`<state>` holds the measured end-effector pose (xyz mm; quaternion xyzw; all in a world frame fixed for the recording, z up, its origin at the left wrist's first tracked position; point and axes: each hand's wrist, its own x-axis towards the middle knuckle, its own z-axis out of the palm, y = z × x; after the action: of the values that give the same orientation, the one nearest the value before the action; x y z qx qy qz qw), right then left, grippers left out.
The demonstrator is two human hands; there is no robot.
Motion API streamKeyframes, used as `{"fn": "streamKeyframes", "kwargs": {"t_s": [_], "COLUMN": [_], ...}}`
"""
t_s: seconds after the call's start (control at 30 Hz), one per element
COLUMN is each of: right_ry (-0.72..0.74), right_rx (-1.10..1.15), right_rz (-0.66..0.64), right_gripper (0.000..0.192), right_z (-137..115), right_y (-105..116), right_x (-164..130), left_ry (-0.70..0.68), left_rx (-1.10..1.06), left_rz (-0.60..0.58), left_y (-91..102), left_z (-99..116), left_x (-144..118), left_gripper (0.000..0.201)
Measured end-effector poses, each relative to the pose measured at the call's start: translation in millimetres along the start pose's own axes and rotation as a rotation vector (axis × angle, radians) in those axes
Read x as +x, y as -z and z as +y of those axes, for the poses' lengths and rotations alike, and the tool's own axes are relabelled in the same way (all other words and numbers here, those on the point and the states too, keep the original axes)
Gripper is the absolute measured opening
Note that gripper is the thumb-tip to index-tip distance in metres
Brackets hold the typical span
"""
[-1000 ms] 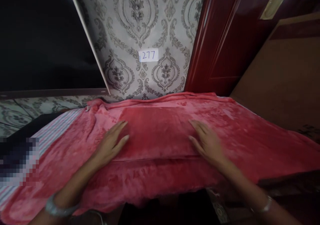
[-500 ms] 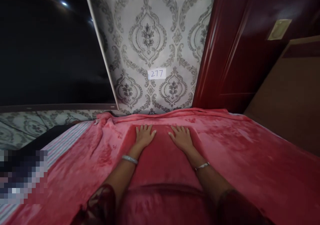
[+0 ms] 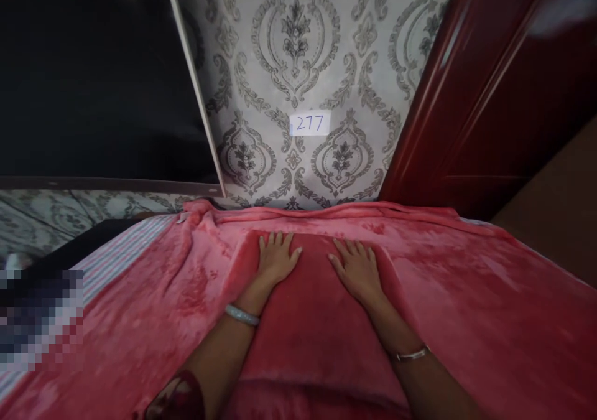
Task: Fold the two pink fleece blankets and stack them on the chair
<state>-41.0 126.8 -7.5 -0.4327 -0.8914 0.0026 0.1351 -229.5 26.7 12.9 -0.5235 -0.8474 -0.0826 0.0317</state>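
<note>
A red plush blanket has a darker, folded section in the middle, running from near the wall toward me. On the left part of its far end, my left hand lies flat with fingers spread; its wrist has a pale bangle. My right hand rests palm down on the right part, fingers also apart, with a thin silver bracelet at the wrist. Both hands press on the fabric without gripping it. Close to me, a fold line crosses the blanket.
Patterned wallpaper with a paper label reading 277 rises behind the bed. A large dark screen stands at left, a dark red wooden panel at right. Striped cloth shows along the left edge.
My view has come closer to the wall and tilted slightly down. Both hands stay flat on the blanket, now somewhat farther apart in view.
</note>
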Motion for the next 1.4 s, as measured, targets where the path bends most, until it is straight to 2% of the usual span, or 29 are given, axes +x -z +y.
{"fn": "streamKeyframes", "kwargs": {"t_s": [0.33, 0.5, 0.6, 0.67, 0.77, 0.9, 1.13, 1.4], "right_ry": [-0.019, -0.02, -0.026, -0.076, -0.144, -0.138, -0.123, -0.124], "right_rx": [0.023, 0.043, 0.038, 0.048, 0.115, 0.159, 0.15, 0.174], "right_rz": [-0.007, -0.082, -0.165, -0.172, -0.143, -0.101, -0.049, -0.016], "right_gripper": [0.056, 0.057, 0.056, 0.056, 0.057, 0.056, 0.056, 0.053], "right_z": [-8, -6, 4, 14, 27, 34, 38, 36], "right_y": [10, 27, 37, 40, 34, 21, 11, 10], "right_x": [-3, -2, 4, 5, 2, -3, -2, -3], "left_ry": [0.002, -0.002, 0.054, 0.106, 0.163, 0.158, 0.113, 0.11], "left_rx": [-0.005, 0.013, 0.019, 0.006, -0.028, -0.071, -0.054, -0.038], "left_rz": [0.082, -0.013, -0.053, -0.067, -0.069, -0.05, -0.007, 0.02], "left_y": [13.5, 24.2, 31.1, 32.8, 29.0, 18.1, 9.6, 8.0], "left_z": [0, -14, -27, -33, -36, -40, -47, -47], "left_x": [-8, -4, 0, 1, 1, 1, 1, 1], "left_gripper": [0.057, 0.061, 0.062, 0.064, 0.068, 0.068, 0.067, 0.066]}}
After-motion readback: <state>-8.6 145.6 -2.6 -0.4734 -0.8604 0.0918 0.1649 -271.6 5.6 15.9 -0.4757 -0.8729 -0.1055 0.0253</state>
